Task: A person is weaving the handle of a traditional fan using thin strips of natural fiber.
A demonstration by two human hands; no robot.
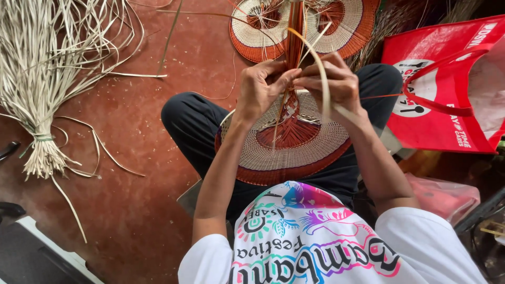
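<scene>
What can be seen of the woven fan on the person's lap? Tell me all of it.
The woven fan is a rounded, flat piece of pale, finely plaited strips with a reddish-brown border and a reddish-brown centre fanning out from its handle end. It lies across the dark trousers. The left hand and right hand pinch its loose strips near the top.

This is my home weaving spot, a craft workplace on a bare red-brown cement floor (137, 115). A tied bundle of pale dried palm strips (42, 79) sprawls at the upper left of the frame. Finished round woven fans (310, 26) in cream and rust lie at the top centre. A red shopping bag (447, 89) sits at the upper right.
</scene>
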